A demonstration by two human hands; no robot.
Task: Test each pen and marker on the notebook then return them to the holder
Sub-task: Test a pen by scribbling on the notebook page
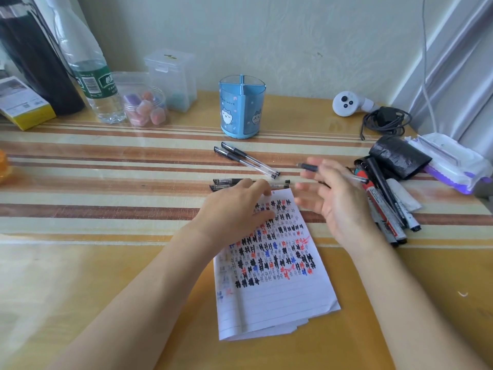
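The lined notebook (pixel 274 297) lies open in front of me, its upper half covered with black, red and blue test marks. My left hand (pixel 234 209) rests flat on its top left corner. My right hand (pixel 338 201) hovers blurred over the notebook's top right, its fingers loosely around a clear black pen (pixel 357 178). The blue cartoon pen holder (pixel 241 108) stands empty at the back. Two black pens (pixel 246 158) lie in front of the holder. Two more pens (pixel 226 182) lie just beyond the notebook. Several markers (pixel 386 209) are piled to the right.
A water bottle (pixel 93 84), a jar of erasers (pixel 145 108) and a clear box (pixel 170 78) stand at the back left. A white controller (pixel 346 102), a black cable (pixel 384 120), a black roll (pixel 400 156) and a wipes pack (pixel 450 161) crowd the right.
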